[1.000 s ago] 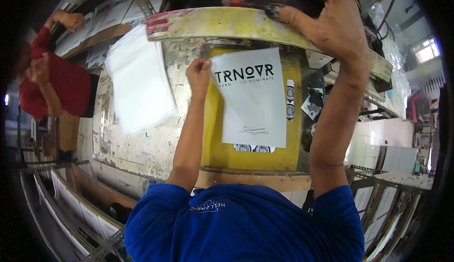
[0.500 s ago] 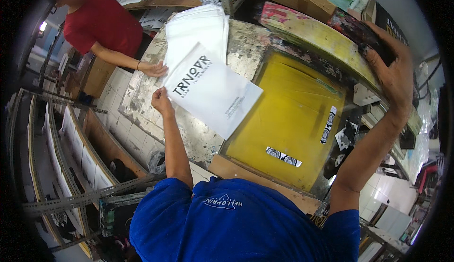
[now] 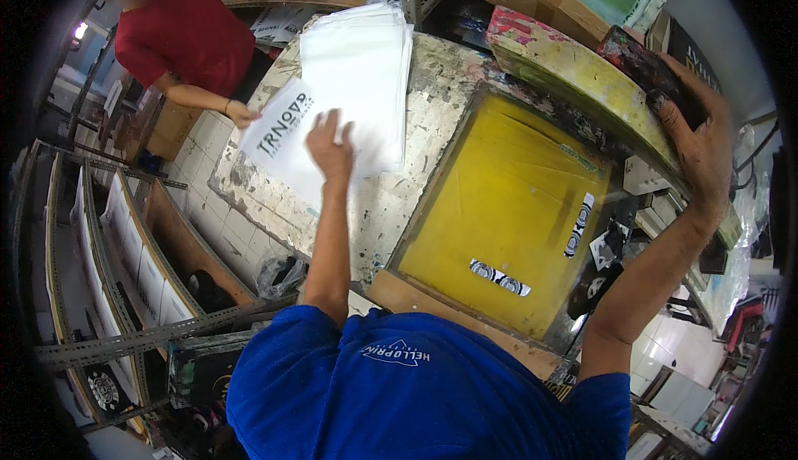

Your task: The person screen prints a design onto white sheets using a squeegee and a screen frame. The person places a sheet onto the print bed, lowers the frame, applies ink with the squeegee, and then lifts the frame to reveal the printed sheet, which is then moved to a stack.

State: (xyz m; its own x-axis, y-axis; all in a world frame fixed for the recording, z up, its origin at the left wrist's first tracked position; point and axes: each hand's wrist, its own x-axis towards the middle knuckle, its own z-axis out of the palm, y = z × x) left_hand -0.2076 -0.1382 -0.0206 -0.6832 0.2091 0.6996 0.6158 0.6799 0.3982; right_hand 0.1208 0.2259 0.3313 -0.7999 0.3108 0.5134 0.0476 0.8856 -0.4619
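White and stained, the table (image 3: pixel 440 65) is filling the middle. A blue shirt (image 3: pixel 424 406), bottom, is showing white letters. The yellow board (image 3: pixel 490 202) is lying right of centre. The pile of sheets (image 3: pixel 357 69), upper middle, is looking plain: maybe left to do. The printed sheet (image 3: pixel 270 132), left of it, is wearing big dark letters: maybe done. The right hand (image 3: pixel 706 140) is gripping a dark block (image 3: pixel 623 51), upper right. The left hand (image 3: pixel 331 148) is hanging open by the sheet, maybe touching, I cannot tell.
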